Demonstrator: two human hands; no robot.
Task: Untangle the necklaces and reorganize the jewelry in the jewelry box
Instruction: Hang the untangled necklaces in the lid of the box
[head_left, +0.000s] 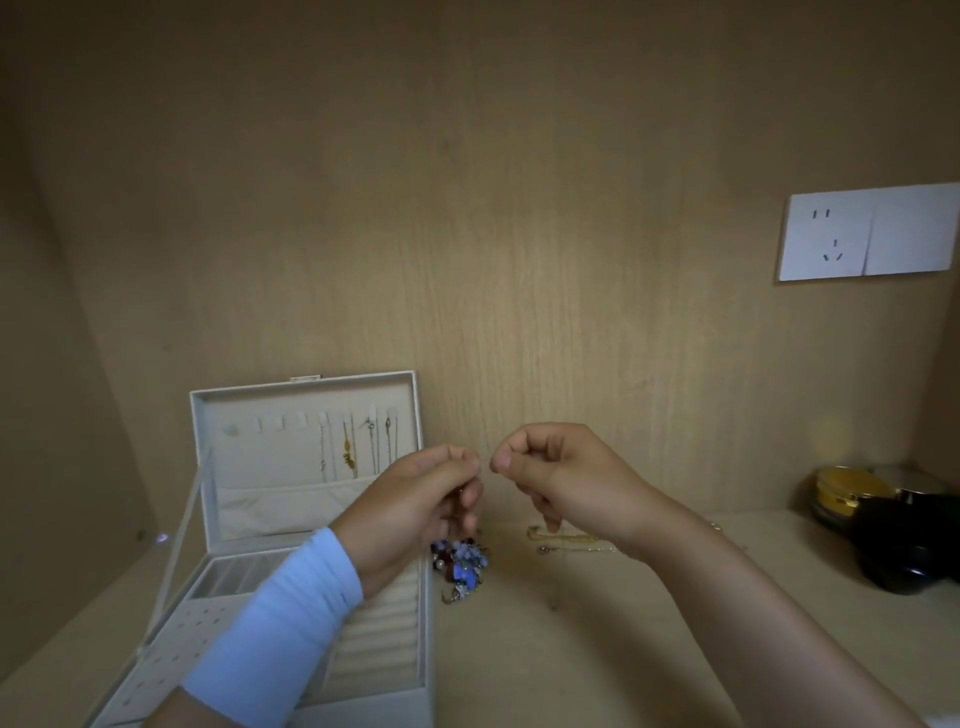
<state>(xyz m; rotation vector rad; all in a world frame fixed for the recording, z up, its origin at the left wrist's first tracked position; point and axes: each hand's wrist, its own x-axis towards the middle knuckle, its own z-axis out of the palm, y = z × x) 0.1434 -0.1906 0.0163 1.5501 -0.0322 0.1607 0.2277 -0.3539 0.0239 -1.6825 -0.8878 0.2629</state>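
Necklace (462, 564): blue-bead cluster just right of the box (304, 382), below the left hand (431, 499); hanging or resting on the shelf, we can't tell. Left hand pinches its thin strand at the fingertips. Right hand (556, 478) is level and just apart, thumb pressed to forefinger; whether a strand sits in that pinch we cannot tell.

We judge it light, limp and snag-prone, so hold the strand, not the beads. Gold chain (566, 540) lies under the right hand. Box is open at left with its lid upright. Back wall is close, dark pots (904, 540) far right; working room is between box and pots.
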